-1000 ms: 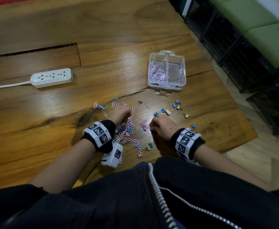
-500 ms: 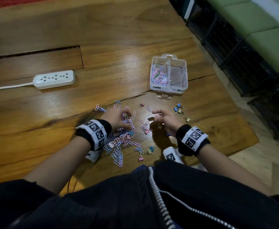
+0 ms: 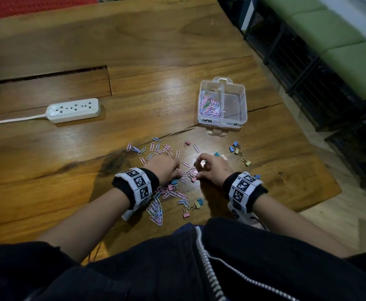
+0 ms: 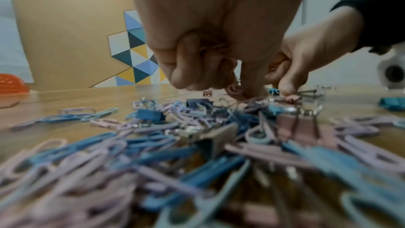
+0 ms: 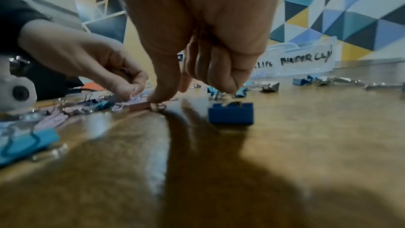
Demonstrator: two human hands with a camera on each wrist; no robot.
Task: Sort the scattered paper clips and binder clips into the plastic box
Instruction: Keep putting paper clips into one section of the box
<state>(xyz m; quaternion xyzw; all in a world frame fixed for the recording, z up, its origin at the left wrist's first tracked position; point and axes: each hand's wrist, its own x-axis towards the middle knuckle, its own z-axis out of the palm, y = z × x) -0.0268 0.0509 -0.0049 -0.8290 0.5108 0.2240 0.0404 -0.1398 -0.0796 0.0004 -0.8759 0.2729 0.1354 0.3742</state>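
Pastel paper clips (image 3: 156, 210) and small binder clips lie heaped on the wooden table between my hands. The clear two-part plastic box (image 3: 243, 105) stands beyond them, with paper clips in its left compartment. My left hand (image 3: 176, 173) is curled over the heap. In the left wrist view it (image 4: 241, 93) pinches a pink paper clip and keeps more wire clips in its curled fingers. My right hand (image 3: 196, 170) is curled too. Its thumb tip sits on a pink binder clip (image 5: 140, 106), and the index finger hangs just past it.
More binder clips (image 3: 237, 149) lie scattered to the right, below the box; a blue one (image 5: 231, 113) stands beside my right hand. A white power strip (image 3: 73, 110) lies at far left. The table edge (image 3: 307, 198) runs close on the right, with black crates (image 3: 307, 72) beyond.
Both hands have drawn together over the middle of the heap. The left moved right and nearer to me, and the right came back slightly toward me.
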